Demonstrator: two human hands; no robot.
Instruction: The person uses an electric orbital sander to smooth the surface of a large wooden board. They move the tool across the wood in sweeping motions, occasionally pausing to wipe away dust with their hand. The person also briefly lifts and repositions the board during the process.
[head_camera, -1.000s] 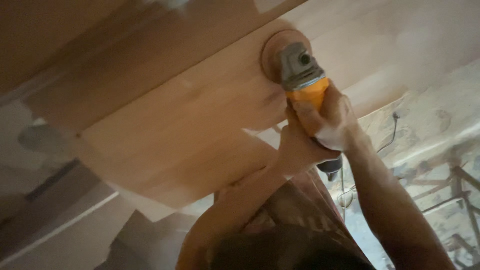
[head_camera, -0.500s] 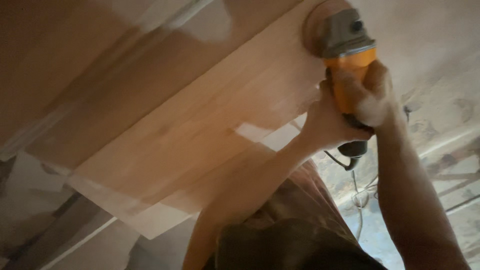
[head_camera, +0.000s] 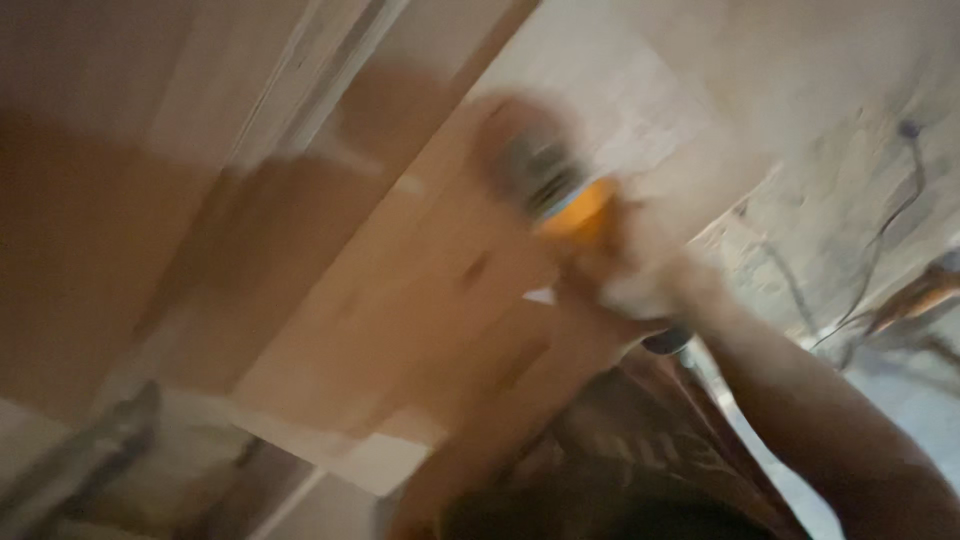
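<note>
Frame heavily motion-blurred. Landmark: the wooden panel (head_camera: 400, 290), a light glued-board slab that runs diagonally from lower left to upper centre. Left of the panel, a darker brown surface (head_camera: 70, 260) fills the edge of view; below the panel's lower-left corner, a grey blurred bar-like object (head_camera: 90, 460), kind not readable. A pale strip (head_camera: 300, 90) runs along the panel's upper-left side.

On the panel's upper-right part sits the angle grinder (head_camera: 555, 190): grey metal head with its round disc against the wood, yellow-orange body behind it, dark rear end (head_camera: 668, 343) sticking out below the hands, just off the panel's right edge.

Left hand (head_camera: 580, 290) wraps the grinder body from below, at the panel's right edge; fingers too smeared to separate, appear curled closed round the tool. Right hand (head_camera: 640, 265) is clamped over the body just right of the left hand, fingers closed round it, forearm leading off to lower right.

Below the panel's right end, a brown patterned garment (head_camera: 650, 440) on the person. Right of the panel, a pale dusty surface (head_camera: 830, 200) with thin dark cables (head_camera: 900, 210) lying on it.
</note>
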